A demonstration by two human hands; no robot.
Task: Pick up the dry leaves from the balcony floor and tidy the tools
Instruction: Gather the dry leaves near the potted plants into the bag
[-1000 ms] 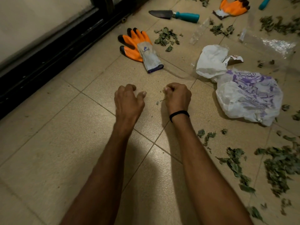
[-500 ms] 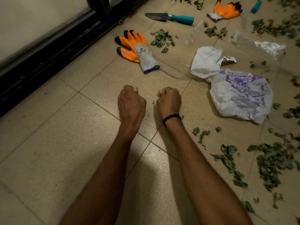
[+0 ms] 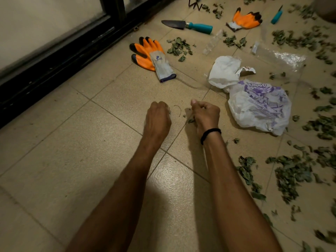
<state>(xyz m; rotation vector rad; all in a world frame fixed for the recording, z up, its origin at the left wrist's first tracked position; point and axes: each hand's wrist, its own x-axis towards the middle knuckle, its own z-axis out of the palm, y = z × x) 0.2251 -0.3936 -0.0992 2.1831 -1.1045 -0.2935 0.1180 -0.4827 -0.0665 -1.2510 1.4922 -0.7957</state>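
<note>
Dry leaves are scattered thickly over the floor at right. A smaller pile lies just beside the near glove, and more bits lie around the far tools. A few crumbs and a thin curved twig sit between the two hands.

Right hand is low on the tile, fingers curled, with leaf fragments poking out under the palm. There is a black wristband on that wrist. Left hand is fisted, fingers tucked under. Cannot tell if it holds anything; one speck shows at the fingertips.

Tools:
- Trowel with a teal handle lies flat at top centre.
- Orange glove lies flat near the black door frame.
- Second orange glove lies farther back.
- Small rake is at the top edge.
- Teal-handled tool is at top right, its working end cut off.

White-and-purple plastic bag lies crumpled just right of the right hand, apart from it. Clear plastic bag lies flat behind it.
</note>
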